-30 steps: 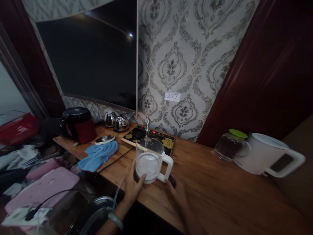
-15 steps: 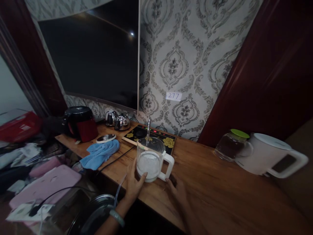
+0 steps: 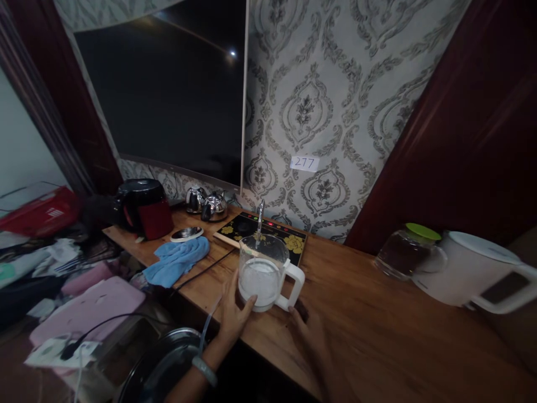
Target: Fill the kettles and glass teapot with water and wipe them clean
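Observation:
A clear glass pot (image 3: 263, 282) with a white handle stands near the front of the wooden counter, with whitish, cloudy-looking contents in its lower half. My left hand (image 3: 236, 308) is closed around its left side, thumb across the front of the glass. At the lower end of the handle, the thumb and fingers of my right hand (image 3: 308, 330) grip; part of that hand is in shadow. A thin metal spout (image 3: 260, 215) rises just behind the pot's rim, above a black electric tea stove (image 3: 235, 228) with yellow flowers and a lit red display.
Left on the counter (image 3: 356, 313) lie a blue cloth (image 3: 178, 260), a round lid (image 3: 187, 234), two shiny small kettles (image 3: 213, 207) and a red-black kettle (image 3: 154, 215). At right stand a green-lidded glass jug (image 3: 394, 254) and a white pitcher (image 3: 451, 271). A dark round bin (image 3: 165, 369) sits below.
The whole view has shifted slightly, so things appear a little further right. Both hands stay on the glass pot, and its place on the counter looks the same.

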